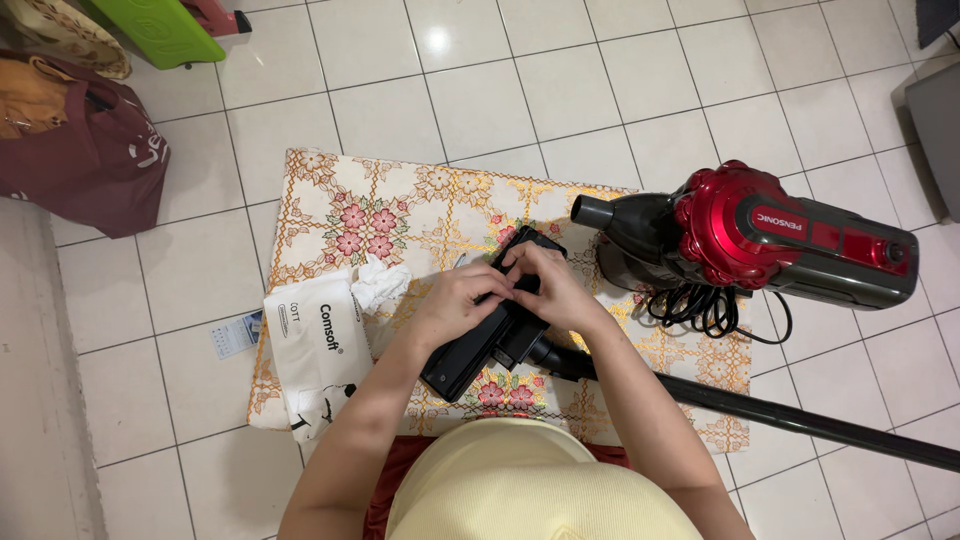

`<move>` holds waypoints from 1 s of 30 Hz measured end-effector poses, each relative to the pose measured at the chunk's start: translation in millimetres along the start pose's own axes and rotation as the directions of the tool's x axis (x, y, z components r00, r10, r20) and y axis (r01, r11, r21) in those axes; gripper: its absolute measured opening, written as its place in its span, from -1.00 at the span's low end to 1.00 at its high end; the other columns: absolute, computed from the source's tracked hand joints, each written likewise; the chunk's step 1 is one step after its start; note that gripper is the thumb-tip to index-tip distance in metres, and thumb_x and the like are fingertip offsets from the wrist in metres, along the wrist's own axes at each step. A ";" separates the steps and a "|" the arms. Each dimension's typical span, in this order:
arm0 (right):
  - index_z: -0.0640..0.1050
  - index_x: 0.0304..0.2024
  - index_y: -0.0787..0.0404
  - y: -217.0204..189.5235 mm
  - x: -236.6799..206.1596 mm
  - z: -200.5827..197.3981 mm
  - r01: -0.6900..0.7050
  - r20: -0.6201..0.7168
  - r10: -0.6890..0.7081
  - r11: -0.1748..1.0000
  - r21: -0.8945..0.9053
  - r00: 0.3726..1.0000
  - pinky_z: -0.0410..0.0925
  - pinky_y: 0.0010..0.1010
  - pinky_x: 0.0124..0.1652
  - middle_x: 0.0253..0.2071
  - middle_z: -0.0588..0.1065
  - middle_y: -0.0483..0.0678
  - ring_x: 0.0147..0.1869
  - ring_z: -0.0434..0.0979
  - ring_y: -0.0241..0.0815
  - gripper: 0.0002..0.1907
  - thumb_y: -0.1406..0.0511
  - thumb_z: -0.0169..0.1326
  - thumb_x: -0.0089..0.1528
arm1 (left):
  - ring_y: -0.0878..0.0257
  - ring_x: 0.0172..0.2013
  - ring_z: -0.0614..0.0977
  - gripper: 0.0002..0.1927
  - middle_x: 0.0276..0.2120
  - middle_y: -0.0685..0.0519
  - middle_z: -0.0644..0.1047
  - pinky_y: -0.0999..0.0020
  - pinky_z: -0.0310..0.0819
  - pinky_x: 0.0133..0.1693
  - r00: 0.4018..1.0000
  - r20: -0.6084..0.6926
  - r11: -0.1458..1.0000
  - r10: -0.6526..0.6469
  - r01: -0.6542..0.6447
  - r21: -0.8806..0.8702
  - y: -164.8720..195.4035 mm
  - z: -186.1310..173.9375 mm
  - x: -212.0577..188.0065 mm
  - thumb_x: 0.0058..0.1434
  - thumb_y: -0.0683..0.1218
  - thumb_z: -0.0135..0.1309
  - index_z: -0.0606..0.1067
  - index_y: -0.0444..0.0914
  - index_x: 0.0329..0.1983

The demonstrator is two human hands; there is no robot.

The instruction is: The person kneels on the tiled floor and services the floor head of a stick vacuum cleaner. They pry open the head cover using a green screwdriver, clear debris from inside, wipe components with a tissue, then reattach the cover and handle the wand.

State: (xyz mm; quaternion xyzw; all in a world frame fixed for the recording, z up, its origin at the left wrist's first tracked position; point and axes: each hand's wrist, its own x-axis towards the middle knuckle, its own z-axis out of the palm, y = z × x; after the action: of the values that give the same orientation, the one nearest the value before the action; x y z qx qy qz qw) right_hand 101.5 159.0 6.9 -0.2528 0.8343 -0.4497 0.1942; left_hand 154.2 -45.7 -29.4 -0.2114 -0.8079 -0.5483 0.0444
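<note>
Black vacuum floor head, both hands atop.

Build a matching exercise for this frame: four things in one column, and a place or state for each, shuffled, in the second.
Things:
1. vacuum floor head
2. red vacuum body
3. tissue pack
4. maroon bag

Places or states:
A. far left on the tiles
B. under both hands
C. right edge of the floral cloth, cord coiled beside it
D. left edge of the cloth, a tissue sticking out

Pairs: 1-B, 2-C, 3-D, 4-A
</note>
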 end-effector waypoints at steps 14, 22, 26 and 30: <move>0.36 0.03 0.06 24.5 -6.4 8.1 0.025 0.047 -0.027 0.998 0.053 0.999 -0.10 -0.12 0.43 -0.31 0.56 -0.30 -0.06 0.60 -0.37 -0.51 0.41 0.26 0.11 | 0.16 -0.27 0.66 -0.81 -0.32 0.04 0.60 0.31 0.58 -0.22 0.999 0.030 0.999 0.023 -0.021 -0.037 -2.7 -0.8 3.4 0.06 -0.31 0.23 0.56 -0.25 -0.26; 0.40 0.03 0.07 33.1 -9.7 13.0 0.004 0.001 -0.004 0.998 0.059 1.000 -0.22 0.05 0.48 -0.23 0.59 -0.25 0.10 0.57 -0.30 -0.58 0.40 0.22 0.16 | 0.15 -0.30 0.63 -0.81 -0.36 0.03 0.57 0.29 0.55 -0.24 0.999 0.039 1.000 -0.019 0.020 -0.017 -6.3 -0.3 5.9 0.04 -0.27 0.25 0.47 -0.28 -0.33; 0.50 0.00 0.07 37.6 -13.8 18.0 0.015 -0.185 -0.040 0.991 -0.137 0.982 -0.27 0.23 0.47 0.03 0.57 -0.14 0.41 0.36 -0.08 -0.65 0.40 0.17 0.17 | 0.18 -0.34 0.66 -0.80 -0.39 0.05 0.58 0.30 0.56 -0.24 0.992 0.030 0.992 -0.121 0.120 0.046 -15.6 -5.6 12.6 0.02 -0.23 0.25 0.49 -0.24 -0.31; 0.59 -0.04 0.07 40.5 -22.6 21.5 -0.001 -0.246 -0.054 0.976 -0.219 0.968 -0.32 0.37 0.44 0.29 0.45 -0.07 0.61 0.10 0.10 -0.67 0.40 0.18 0.13 | 0.12 -0.34 0.64 -0.82 -0.39 0.02 0.57 0.23 0.55 -0.26 0.975 0.126 0.973 -0.181 0.159 0.166 -18.6 -9.7 20.6 0.07 -0.20 0.24 0.48 -0.23 -0.30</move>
State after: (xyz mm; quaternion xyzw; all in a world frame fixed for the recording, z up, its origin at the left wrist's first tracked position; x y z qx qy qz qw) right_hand 121.4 177.4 -36.5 -0.2250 0.8928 -0.3866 0.0524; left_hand 126.7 -54.2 -35.4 -0.1750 -0.8643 -0.4696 -0.0434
